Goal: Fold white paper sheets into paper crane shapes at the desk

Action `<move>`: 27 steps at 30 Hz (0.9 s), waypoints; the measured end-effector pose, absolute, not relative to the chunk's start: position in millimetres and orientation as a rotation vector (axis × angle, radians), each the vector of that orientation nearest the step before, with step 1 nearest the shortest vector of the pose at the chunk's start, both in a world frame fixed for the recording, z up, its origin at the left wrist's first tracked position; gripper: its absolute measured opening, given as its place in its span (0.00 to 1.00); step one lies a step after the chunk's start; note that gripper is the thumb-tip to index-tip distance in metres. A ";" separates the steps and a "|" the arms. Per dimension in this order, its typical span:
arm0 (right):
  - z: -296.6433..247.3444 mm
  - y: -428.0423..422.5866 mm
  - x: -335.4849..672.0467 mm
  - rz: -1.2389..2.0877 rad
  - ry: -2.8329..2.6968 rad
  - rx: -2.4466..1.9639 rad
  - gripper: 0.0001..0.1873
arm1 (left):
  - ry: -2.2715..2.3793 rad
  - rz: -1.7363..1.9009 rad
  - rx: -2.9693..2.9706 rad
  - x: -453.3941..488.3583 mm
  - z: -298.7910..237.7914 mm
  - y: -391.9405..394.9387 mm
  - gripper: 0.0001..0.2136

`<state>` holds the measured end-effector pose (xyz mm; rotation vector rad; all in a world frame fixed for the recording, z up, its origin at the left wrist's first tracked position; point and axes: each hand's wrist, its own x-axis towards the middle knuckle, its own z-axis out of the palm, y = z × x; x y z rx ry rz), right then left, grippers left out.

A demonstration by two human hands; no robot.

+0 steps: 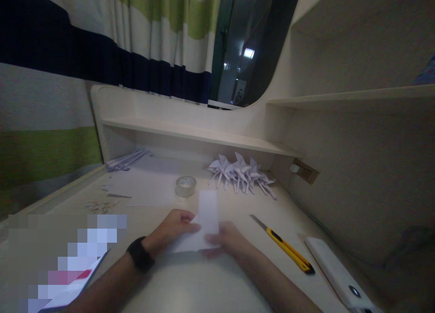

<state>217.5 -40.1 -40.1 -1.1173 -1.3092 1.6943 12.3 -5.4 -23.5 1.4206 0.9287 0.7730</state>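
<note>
A piece of white paper (208, 211), with a folded-looking upright strip and a wider part low on the left, is held between my two hands above the desk. My left hand (176, 227), with a black band on its wrist, grips the paper's left side, thumb on top. On the right edge, my right hand (227, 239) pinches the paper, slightly blurred. Just beyond the paper lies a roll of clear tape (185, 187). To the right of my right hand rests a yellow utility knife (288, 251) with its blade out.
Several white paper pinwheels (238, 172) are piled at the back right. White sheets (149, 179) and paper strips (129, 159) lie at the back left, near small pale sticks (102, 207). A white power bank-like device (335, 272) is at right; a shelf (197, 134) overhangs the back.
</note>
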 end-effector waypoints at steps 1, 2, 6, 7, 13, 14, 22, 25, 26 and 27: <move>-38.8 -39.8 218.4 1.701 -1.297 -1.105 0.32 | 0.919 0.768 1.383 11.9 -21.6 -7.0 0.14; -37.7 -39.5 219.4 1.711 -1.285 -1.101 0.31 | 0.912 0.767 1.353 11.4 -20.0 -8.3 0.14; -35.2 -39.3 222.6 1.736 -1.272 -1.156 0.28 | 0.922 0.788 1.326 9.4 -16.6 -10.0 0.14; -34.9 -39.6 223.0 1.733 -1.276 -1.166 0.28 | 0.925 0.790 1.332 9.1 -16.4 -9.9 0.14; -38.2 -37.1 224.0 1.707 -1.313 -1.092 0.28 | 0.896 0.733 1.405 9.1 -23.7 -6.4 0.13; -39.3 -35.8 224.2 1.671 -1.292 -1.079 0.27 | 0.895 0.709 1.439 9.6 -25.8 -5.8 0.12; -33.9 -34.1 225.1 1.469 -1.165 -1.071 0.22 | 0.986 0.623 1.669 17.3 -23.0 -10.6 0.11; -27.2 -37.6 224.1 1.393 -1.152 -1.089 0.22 | 0.966 0.622 1.701 17.6 -18.9 -13.1 0.11; -24.9 -38.8 223.7 1.374 -1.148 -1.100 0.23 | 0.954 0.625 1.696 17.5 -18.5 -13.3 0.11; -22.5 -39.8 223.4 1.361 -1.143 -1.108 0.23 | 0.948 0.626 1.688 17.3 -18.4 -13.4 0.11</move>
